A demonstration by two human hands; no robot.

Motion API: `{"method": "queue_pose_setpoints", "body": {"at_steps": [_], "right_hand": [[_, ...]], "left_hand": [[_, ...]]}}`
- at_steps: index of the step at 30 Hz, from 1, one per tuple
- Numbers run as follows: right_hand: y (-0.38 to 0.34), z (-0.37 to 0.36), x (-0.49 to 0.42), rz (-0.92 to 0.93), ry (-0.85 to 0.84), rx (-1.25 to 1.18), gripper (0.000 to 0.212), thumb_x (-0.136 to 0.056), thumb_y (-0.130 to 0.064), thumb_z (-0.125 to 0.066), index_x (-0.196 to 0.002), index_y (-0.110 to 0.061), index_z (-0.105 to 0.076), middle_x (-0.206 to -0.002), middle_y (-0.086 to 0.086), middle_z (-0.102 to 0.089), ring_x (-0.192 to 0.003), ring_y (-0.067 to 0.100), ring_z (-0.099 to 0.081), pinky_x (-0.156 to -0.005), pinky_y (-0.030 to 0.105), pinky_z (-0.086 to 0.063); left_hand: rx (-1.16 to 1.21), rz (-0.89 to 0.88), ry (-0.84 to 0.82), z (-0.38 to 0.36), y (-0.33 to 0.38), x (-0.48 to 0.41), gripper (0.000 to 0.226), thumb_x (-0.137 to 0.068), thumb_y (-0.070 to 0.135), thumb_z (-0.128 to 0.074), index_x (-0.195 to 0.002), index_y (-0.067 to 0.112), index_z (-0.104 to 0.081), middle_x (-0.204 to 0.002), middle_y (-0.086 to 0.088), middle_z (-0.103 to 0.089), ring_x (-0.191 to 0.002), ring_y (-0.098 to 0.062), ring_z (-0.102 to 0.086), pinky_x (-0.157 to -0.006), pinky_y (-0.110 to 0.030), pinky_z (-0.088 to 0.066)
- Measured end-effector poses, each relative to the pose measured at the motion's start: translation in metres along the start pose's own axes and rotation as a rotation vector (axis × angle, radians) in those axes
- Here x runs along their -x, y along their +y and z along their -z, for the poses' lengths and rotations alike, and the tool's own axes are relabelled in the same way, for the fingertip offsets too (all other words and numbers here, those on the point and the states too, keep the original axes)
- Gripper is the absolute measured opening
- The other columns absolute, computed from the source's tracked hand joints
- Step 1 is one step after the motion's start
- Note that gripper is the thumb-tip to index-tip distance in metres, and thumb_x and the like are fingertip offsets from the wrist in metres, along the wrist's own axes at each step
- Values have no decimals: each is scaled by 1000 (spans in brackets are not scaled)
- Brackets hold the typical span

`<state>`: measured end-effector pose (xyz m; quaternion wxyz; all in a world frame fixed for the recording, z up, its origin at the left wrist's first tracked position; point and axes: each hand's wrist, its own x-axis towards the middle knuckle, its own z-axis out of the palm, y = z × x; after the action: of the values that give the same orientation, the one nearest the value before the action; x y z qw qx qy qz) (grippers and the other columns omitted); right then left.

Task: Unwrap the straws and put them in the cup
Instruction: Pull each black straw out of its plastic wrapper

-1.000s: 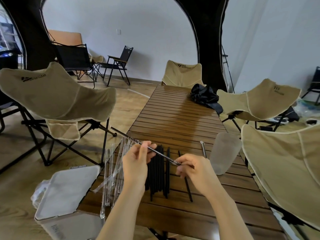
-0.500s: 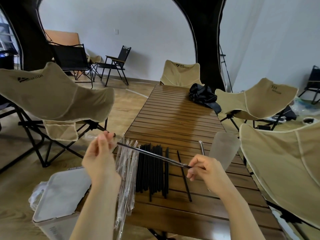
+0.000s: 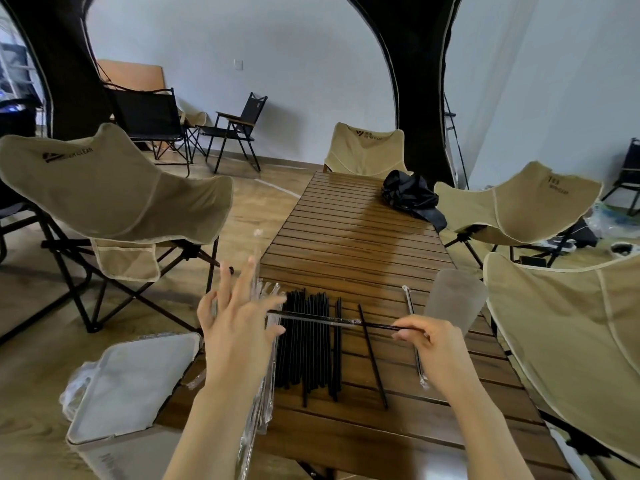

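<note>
Right hand (image 3: 427, 341) pinches black straw (image 3: 377, 326) at one end, straw level above table (image 3: 360, 237). Left hand (image 3: 239, 320) spread wide, clear wrapper (image 3: 258, 268) blurred beside fingers; grip unclear. Frosted cup (image 3: 455, 297) just right. Risks: wrapper snags on far end; careless swing topples cup or scatters bare straw pile (image 3: 308, 341).

My right hand (image 3: 431, 344) pinches the end of a black straw (image 3: 346, 322) over the table (image 3: 353, 237). My left hand (image 3: 239, 323) is spread open at its other end, over empty wrappers (image 3: 258, 407). Bare straws (image 3: 308, 341) lie between my hands; cup (image 3: 453, 299) just beyond the right.
</note>
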<state>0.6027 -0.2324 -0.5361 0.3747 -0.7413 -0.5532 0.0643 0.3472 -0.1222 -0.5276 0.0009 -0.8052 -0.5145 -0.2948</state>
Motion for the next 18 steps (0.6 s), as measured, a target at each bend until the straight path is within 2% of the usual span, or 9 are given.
{"method": "queue_pose_setpoints", "body": {"at_steps": [4, 6, 7, 8, 10, 12, 14, 16, 18], "right_hand": [[1, 1, 0, 15, 43, 36, 20, -90, -9, -58, -97, -20, -72, -91, -9, -69, -84, -4, -59, -70, 0, -39], [1, 2, -1, 18, 37, 48, 19, -90, -10, -57, -97, -21, -71, -92, -8, -68, -83, -4, -58, -68, 2, -39], [0, 2, -1, 23, 27, 62, 18, -90, -11, -58, -98, -21, -70, -92, -8, -68, -83, -4, -57, -67, 3, -38], [-1, 1, -1, 33, 15, 73, 17, -90, -13, -59, -98, -23, -70, -92, -9, -67, -83, -3, -57, -67, 3, -38], [-1, -2, -1, 53, -27, 98, 17, -88, -16, -61, -101, -25, -70, -94, -12, -65, -87, -1, -57, -72, 4, -39], [-1, -5, 0, 91, -51, 98, 18, -86, -17, -64, -101, -25, -71, -92, -13, -63, -89, 3, -60, -80, 12, -44], [0, -5, 1, 119, -29, 73, 11, -85, -25, -65, -93, -29, -71, -86, -17, -62, -86, 4, -61, -80, 18, -47], [5, -3, 1, 70, -1, 97, 12, -87, -23, -62, -91, -27, -72, -86, -15, -65, -82, 1, -59, -75, 9, -41], [15, -1, 2, -3, 74, 163, 17, -89, -13, -59, -96, -19, -74, -91, -5, -70, -84, 4, -61, -73, 7, -38]], "left_hand": [[105, 44, -49, -9, -2, 6, 27, -82, 34, -71, -108, 33, -70, -134, 7, -57, -133, -16, -41, -108, -36, -3], [169, 53, -27, -8, -4, 8, 15, -84, 28, -70, -97, 36, -72, -106, 11, -69, -109, -12, -60, -106, -36, -16], [196, 47, -42, -7, -4, 8, 15, -86, 27, -67, -97, 36, -72, -96, 13, -71, -96, -10, -65, -104, -37, -25], [224, 34, -73, -7, -4, 8, 16, -88, 28, -64, -101, 34, -72, -92, 13, -72, -89, -9, -67, -103, -37, -35], [263, 0, -125, -5, -2, 6, 21, -89, 33, -60, -108, 34, -70, -98, 13, -73, -90, -7, -68, -97, -41, -47], [270, 1, -151, -5, -3, 5, 28, -89, 39, -56, -114, 34, -67, -101, 12, -73, -91, -6, -69, -94, -43, -50], [276, 14, -177, -6, -7, 6, 33, -88, 45, -50, -114, 33, -67, -94, 13, -74, -87, -5, -69, -91, -44, -51], [321, 27, -208, -5, -12, 8, 31, -91, 44, -46, -109, 33, -69, -84, 20, -72, -82, 0, -67, -88, -43, -52], [390, 60, -248, -3, -17, 7, 30, -95, 38, -42, -107, 32, -69, -85, 25, -69, -80, 5, -66, -87, -39, -54]]}}
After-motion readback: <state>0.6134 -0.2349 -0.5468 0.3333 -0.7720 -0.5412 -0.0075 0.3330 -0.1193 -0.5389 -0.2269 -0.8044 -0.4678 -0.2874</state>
